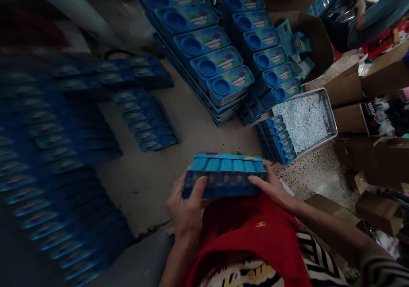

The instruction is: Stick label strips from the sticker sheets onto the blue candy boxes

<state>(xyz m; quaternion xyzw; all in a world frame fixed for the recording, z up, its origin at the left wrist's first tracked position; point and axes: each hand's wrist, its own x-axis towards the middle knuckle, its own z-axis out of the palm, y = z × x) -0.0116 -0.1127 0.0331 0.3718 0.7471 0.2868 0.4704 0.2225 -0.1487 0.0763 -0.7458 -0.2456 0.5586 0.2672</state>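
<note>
left hand (pixel 186 208) and right hand (pixel 271 188) gripped a blue oblong ribbed pack (pixel 225 178) near its ends; it lay crosswise before the red cloth apron (pixel 249 236).

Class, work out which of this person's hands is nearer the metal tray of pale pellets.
Right. The right hand holds the end of the blue pack nearer the metal tray; the left hand holds the opposite end, farther off.
</note>
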